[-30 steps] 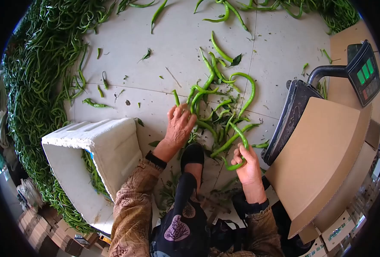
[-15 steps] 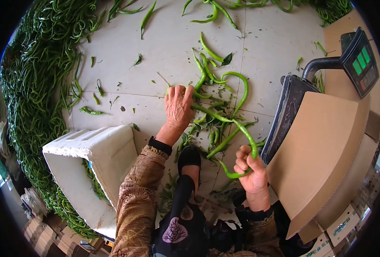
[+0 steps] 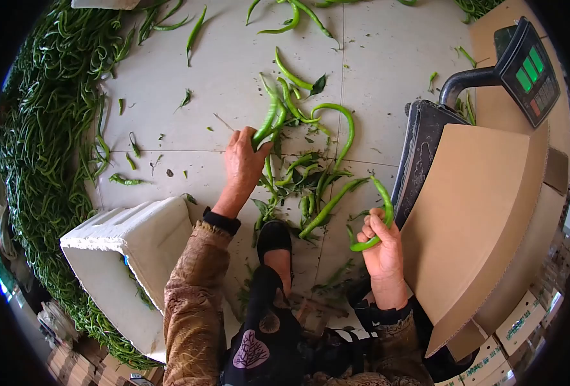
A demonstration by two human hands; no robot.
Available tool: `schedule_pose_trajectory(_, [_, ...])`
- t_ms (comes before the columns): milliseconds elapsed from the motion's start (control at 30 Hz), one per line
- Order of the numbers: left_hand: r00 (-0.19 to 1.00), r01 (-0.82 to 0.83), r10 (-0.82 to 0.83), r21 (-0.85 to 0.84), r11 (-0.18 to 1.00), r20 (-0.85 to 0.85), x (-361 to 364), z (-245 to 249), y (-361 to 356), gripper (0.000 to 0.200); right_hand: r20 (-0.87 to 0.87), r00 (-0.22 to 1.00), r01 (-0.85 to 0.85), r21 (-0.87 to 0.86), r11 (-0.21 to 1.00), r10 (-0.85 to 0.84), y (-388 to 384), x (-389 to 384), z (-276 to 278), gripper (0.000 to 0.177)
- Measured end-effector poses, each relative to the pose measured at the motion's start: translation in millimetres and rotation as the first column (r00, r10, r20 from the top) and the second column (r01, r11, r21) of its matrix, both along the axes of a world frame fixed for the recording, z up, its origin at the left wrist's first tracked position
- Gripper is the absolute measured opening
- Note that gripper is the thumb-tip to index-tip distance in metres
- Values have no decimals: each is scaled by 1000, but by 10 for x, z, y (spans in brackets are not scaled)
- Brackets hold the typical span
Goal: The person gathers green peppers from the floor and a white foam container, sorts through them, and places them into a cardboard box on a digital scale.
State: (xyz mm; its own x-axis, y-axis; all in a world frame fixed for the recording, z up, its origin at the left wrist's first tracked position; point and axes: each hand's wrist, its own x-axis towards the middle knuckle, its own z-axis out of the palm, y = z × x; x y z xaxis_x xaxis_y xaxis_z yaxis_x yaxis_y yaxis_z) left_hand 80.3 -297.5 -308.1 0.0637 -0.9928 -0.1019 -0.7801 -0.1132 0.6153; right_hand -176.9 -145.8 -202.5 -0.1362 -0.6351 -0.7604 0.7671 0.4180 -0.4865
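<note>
My left hand (image 3: 242, 164) is closed around the lower ends of green chili peppers (image 3: 269, 119) above the tiled floor. Their tips point away from me. To the right, my right hand (image 3: 383, 248) grips a curved chili pepper (image 3: 386, 198), which bends up past the fingers beside the cardboard box. Between the hands lies a loose heap of chili peppers and leaves (image 3: 307, 186), with a long curled chili pepper (image 3: 348, 125) just beyond it.
A big bank of chili peppers (image 3: 47, 128) lines the left side. A white foam box (image 3: 150, 228) lies tipped at lower left. At right, an open cardboard box (image 3: 471, 212) leans by a scale with a lit display (image 3: 531, 71). My shoe (image 3: 274, 237) is near the heap.
My left hand has turned and now grips peppers pointing away from me. The long pepper that stretched from near it toward my right hand no longer spans the gap; my right hand still holds one.
</note>
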Motion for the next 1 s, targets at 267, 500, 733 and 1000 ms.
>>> schedule_pose_trajectory(267, [970,125,-164,210,970,178,-35,-159,-130,34,-6,999,-45,42,998,45,32,69,-52,28])
schedule_pose_trajectory(500, [996,73,-49,353,933,-75,-61,374,-41,38,-36,979,-198,16,980,199,82,100,-44,47])
schedule_pose_trajectory(733, [659,702,-515,204,682,-548,-703,1007,1010,62,-121,974,-171,169,971,192,-101,343,-15,57])
schedule_pose_trajectory(1000, [666,711,-666,-14,703,336,-512,186,-911,115,-290,924,-173,267,948,250,306,115,98,37])
